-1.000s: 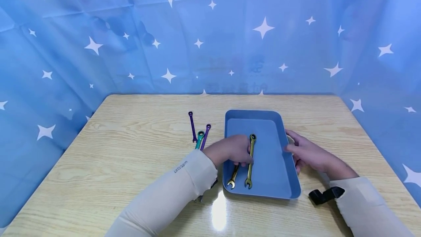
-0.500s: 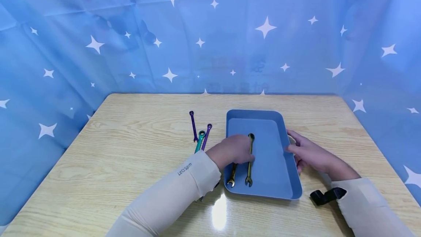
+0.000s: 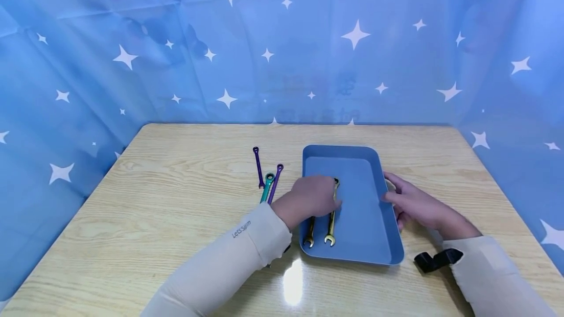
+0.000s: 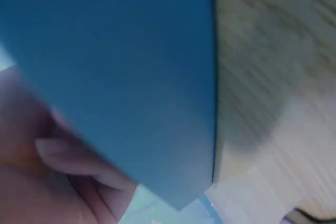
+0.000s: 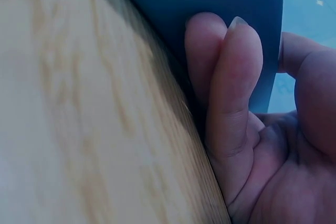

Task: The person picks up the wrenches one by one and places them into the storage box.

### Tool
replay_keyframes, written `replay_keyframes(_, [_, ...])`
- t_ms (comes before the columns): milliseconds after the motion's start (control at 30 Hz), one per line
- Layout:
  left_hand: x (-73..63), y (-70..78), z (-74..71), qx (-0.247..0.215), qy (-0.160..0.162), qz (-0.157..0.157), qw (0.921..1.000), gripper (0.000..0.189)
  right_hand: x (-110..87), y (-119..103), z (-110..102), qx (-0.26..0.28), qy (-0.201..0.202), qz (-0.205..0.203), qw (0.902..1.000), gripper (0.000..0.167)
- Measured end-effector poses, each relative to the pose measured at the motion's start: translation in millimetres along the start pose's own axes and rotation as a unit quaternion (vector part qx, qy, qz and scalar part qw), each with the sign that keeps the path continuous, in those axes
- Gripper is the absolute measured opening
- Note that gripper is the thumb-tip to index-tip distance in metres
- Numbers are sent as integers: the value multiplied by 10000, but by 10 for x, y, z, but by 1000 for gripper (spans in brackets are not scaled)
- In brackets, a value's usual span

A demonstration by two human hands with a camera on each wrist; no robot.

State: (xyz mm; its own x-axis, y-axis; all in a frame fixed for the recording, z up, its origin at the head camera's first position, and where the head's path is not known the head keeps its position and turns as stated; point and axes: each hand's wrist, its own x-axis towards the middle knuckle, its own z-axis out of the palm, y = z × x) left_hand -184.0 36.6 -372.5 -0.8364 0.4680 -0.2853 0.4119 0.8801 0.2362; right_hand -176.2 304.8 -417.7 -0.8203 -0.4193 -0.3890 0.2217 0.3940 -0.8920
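Observation:
My left hand [image 3: 315, 194] reaches over the left wall of a blue tray [image 3: 363, 209] and pinches a gold combination wrench [image 3: 332, 221], covering its upper shaft. Just left of it a second gold wrench [image 3: 310, 234] lies in the tray, its upper part hidden beneath the hand. On the right side, my right hand [image 3: 416, 207] grips the tray wall, thumb over the rim. The right wrist view has its fingers [image 5: 231, 93] against the wall's outer face. The left wrist view shows curled fingers beyond the tray wall [image 4: 131, 77]; no wrench is visible there.
Left of the tray, a dark purple wrench [image 3: 258, 168], a lighter purple wrench [image 3: 275, 183] and a teal wrench [image 3: 267, 187] lie on the wooden table [image 3: 176, 185]. My left sleeve [image 3: 224, 263] hides their near ends. A star-patterned blue cloth [image 3: 264, 38] hangs behind.
The pinched gold wrench has shifted slightly left inside the tray, its lower end closer to the other gold wrench. My left hand now covers more of its upper shaft. The right hand stays put.

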Motion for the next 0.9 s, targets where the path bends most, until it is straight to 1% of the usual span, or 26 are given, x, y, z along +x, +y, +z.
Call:
replay_keyframes(67, [-44,-50,-46,-209,164,63,9996,47,4,1,3,26,-11,-10,10000,78])
replay_keyframes(167, [-122,-148,-102,-455,460,146,9978,36,9,2,6,47,-13,11,10000,78])
replay_keyframes(300, [-221,-310,-155,-453,838,150,9953,23,10,-4,4,7,18,35,10000,78])
replay_keyframes(400, [-277,-441,-194,-455,1016,94,9937,20,6,-9,-1,-8,46,71,10000,78])
replay_keyframes(567, [-344,-635,-241,-692,1161,-118,9907,20,2,-4,5,12,57,74,10000,77])
replay_keyframes(700, [-386,-748,-251,-793,1203,-301,9891,20,-1,-4,10,-26,59,9,10000,76])
replay_keyframes(800, [-405,-828,-236,-832,1174,-417,9887,21,-1,-10,12,-56,67,-7,10000,76])
replay_keyframes(900, [-413,-914,-220,-772,1246,-521,9878,21,7,-16,14,-86,73,-11,9999,76])
